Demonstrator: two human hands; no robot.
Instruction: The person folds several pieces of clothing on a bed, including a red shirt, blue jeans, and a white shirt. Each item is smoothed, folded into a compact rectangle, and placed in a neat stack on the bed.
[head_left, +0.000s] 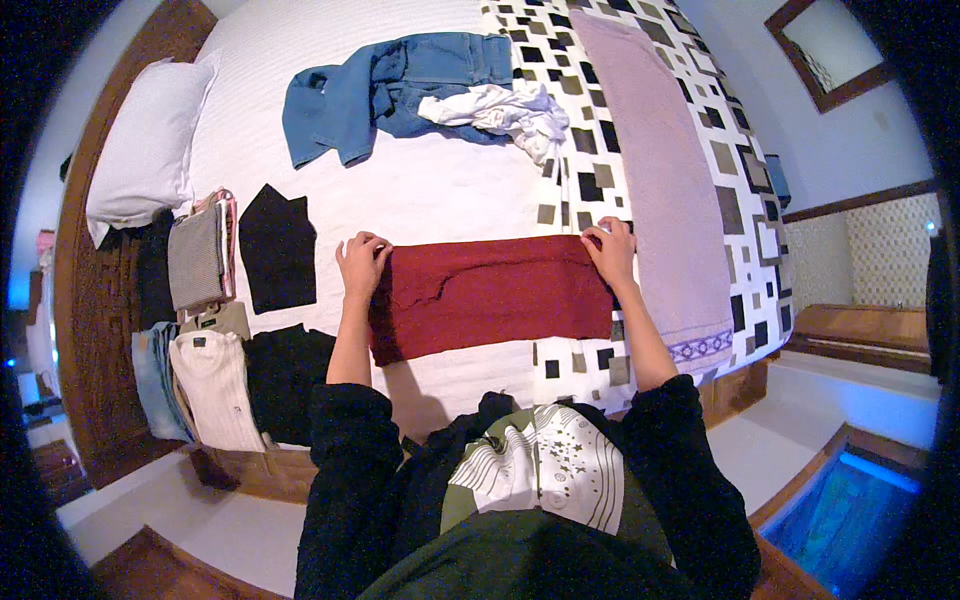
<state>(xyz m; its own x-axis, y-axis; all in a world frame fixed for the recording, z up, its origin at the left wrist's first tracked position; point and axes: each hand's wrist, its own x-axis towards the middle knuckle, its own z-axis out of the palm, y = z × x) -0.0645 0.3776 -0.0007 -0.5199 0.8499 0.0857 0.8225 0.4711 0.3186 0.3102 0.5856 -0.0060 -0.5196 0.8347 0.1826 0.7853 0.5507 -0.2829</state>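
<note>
A dark red piece of cloth (490, 300), folded into a long rectangle, lies across the bed in front of me. My left hand (364, 264) pinches its far left corner. At the far right corner, my right hand (611, 250) grips the edge between thumb and fingers. A wrinkle runs along the cloth's upper left part. Farther off lies a rumpled blue denim garment (420, 80), with a crumpled white cloth (510, 112) on its right part.
Left of the red cloth are a black folded garment (277, 250), a stack of folded clothes (197, 255), a cream knit top (215, 385) and folded jeans (157, 380). A white pillow (150, 150) rests by the wooden headboard (95, 330). A lilac towel (665, 170) covers part of the patterned blanket (560, 205).
</note>
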